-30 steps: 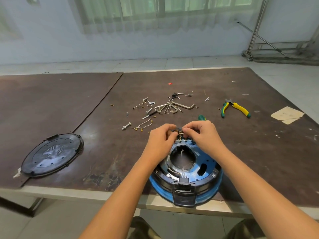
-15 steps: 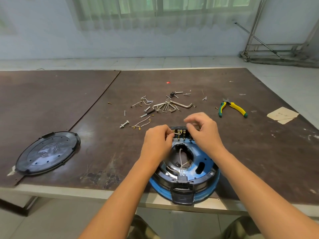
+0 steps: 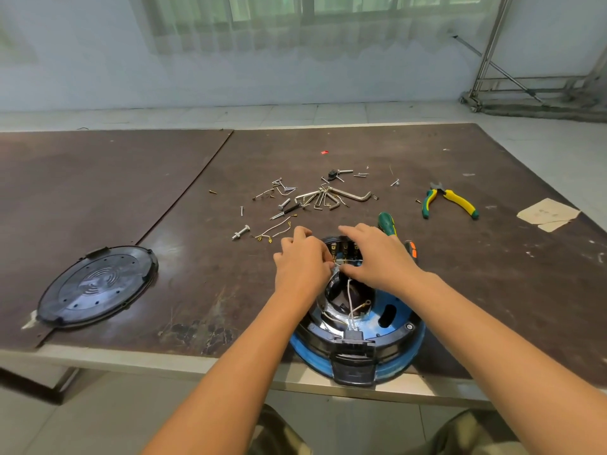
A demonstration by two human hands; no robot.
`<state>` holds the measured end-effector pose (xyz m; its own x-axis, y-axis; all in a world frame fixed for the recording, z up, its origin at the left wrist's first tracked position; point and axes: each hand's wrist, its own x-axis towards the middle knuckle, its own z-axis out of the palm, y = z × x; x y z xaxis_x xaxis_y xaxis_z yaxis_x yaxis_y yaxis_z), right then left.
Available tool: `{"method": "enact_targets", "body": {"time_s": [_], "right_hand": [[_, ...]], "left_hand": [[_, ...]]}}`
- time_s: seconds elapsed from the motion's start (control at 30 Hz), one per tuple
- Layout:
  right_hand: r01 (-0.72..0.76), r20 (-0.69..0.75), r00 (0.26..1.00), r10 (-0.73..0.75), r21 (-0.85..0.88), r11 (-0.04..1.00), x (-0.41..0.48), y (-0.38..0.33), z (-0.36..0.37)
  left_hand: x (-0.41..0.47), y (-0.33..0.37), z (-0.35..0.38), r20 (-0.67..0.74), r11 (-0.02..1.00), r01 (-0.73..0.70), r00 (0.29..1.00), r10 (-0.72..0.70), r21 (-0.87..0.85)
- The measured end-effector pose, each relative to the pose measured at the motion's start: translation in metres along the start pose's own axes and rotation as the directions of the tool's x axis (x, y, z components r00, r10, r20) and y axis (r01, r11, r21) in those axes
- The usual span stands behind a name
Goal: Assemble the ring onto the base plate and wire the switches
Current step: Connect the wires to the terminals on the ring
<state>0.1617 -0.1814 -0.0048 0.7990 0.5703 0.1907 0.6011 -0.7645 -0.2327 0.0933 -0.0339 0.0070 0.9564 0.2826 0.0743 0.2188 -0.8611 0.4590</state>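
The brown desk [image 3: 98, 192] filled most of the view. A blue round housing [image 3: 405, 354] sat at its near edge, in front of the person, with part of it hanging over the edge. A black ring [image 3: 395, 334] lay seated inside the blue rim. Well apart to the left, a black round plate [image 3: 95, 285] lay flat on the desk.

Both hands worked at the far side of the housing. The left hand [image 3: 303, 262] had its grip closed: the fingers were curled and the fingertips pinched the end of one of the white wires [image 3: 349, 295]. These wires ran up from a black connector [image 3: 353, 336] at the near side. The right hand [image 3: 377, 257] had a loose, open grip. Its fingers stretched nearly straight over the far rim, its thumb lay down beside the wires, and it held nothing that showed. Between the two hands stood the brass switch terminals [image 3: 345, 247], set in the far inner wall.

Beyond the housing lay yellow-and-green pliers [image 3: 450, 201] to the right, a cluster of hex keys [image 3: 341, 195], and a green-handled screwdriver [image 3: 385, 221] just behind the right hand. A loose wire with yellow ends [image 3: 272, 230] and a bolt [image 3: 241, 232] lay near the left hand. Small screws [image 3: 361, 174] were scattered farther back.
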Motion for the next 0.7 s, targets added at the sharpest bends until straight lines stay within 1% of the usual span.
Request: {"method": "enact_targets", "body": {"time_s": [0.1,0.17,0.23,0.33,0.57,0.7], "right_hand": [[0.081,-0.005,0.997,-0.081,-0.07,0.994,0.01,0.005,-0.004],[0.125,-0.02,0.991,-0.129,-0.126,0.984,0.014,0.006,-0.004],[0.152,-0.024,0.987,-0.157,-0.131,0.98,0.015,0.007,-0.001],[0.16,-0.024,0.986,-0.163,-0.088,0.983,0.015,0.009,0.002],[0.163,-0.04,0.985,-0.167,-0.082,0.983,0.014,0.01,0.004],[0.145,-0.049,0.988,-0.147,-0.045,0.988,0.014,0.009,0.002]], "left_hand": [[0.003,-0.002,0.001,-0.015,0.998,0.015,1.0,-0.016,-0.064],[0.003,-0.002,0.002,-0.025,0.997,0.013,1.0,-0.015,-0.074],[0.003,-0.003,0.002,-0.026,0.997,0.013,1.0,-0.015,-0.07],[0.004,-0.002,0.003,-0.026,0.999,0.012,1.0,-0.014,-0.053],[0.007,-0.002,0.004,-0.017,1.0,0.007,1.0,-0.008,-0.027],[0.008,-0.002,0.004,-0.02,0.999,0.023,1.0,-0.024,-0.036]]}}
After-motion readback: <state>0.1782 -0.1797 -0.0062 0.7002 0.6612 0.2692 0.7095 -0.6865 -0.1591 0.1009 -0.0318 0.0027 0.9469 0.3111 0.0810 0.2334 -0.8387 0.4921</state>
